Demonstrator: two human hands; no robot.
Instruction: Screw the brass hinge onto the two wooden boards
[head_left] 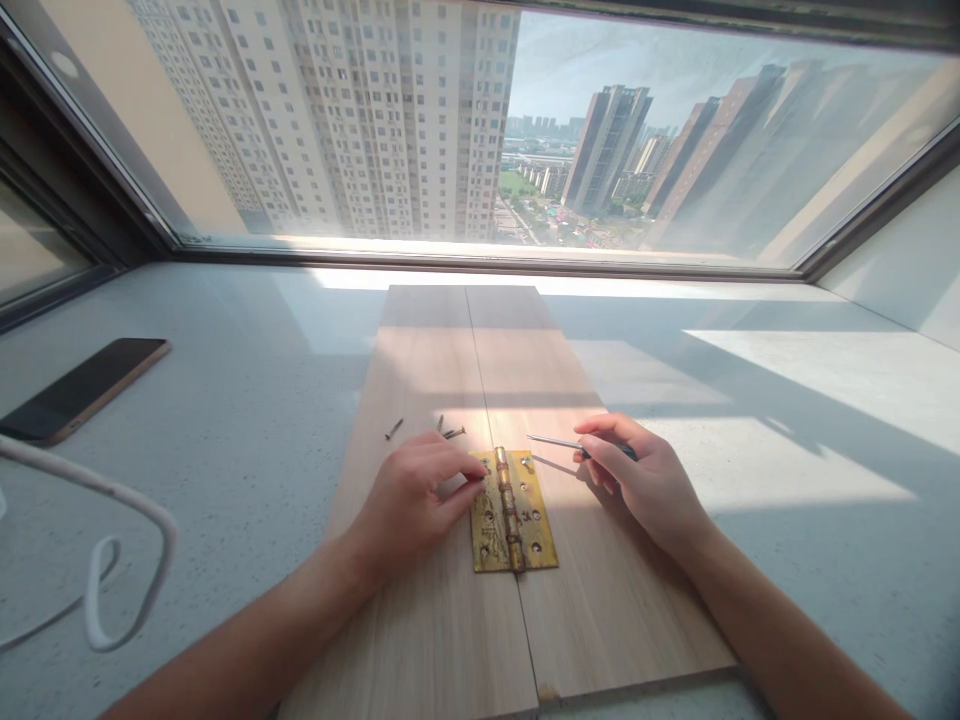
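Note:
A brass hinge (510,510) lies open flat across the seam of two wooden boards (420,620), its leaves pierced by several screw holes. My left hand (420,490) is closed in a pinch over the upper part of the left leaf; whatever sits between its fingertips is too small to make out. In my right hand (637,470) is a screwdriver (555,441), gripped by its dark handle, its thin metal shaft pointing left above the right board. Several loose screws (454,433) rest on the left board beyond my left hand, with one screw (394,429) apart from them.
The boards lie on a pale speckled sill (247,400) that ends at a large window (480,262). To the left is a phone (86,390), and nearer me a white cable (150,520) curls above the sill. Sunlight and shadow bands cross the surface.

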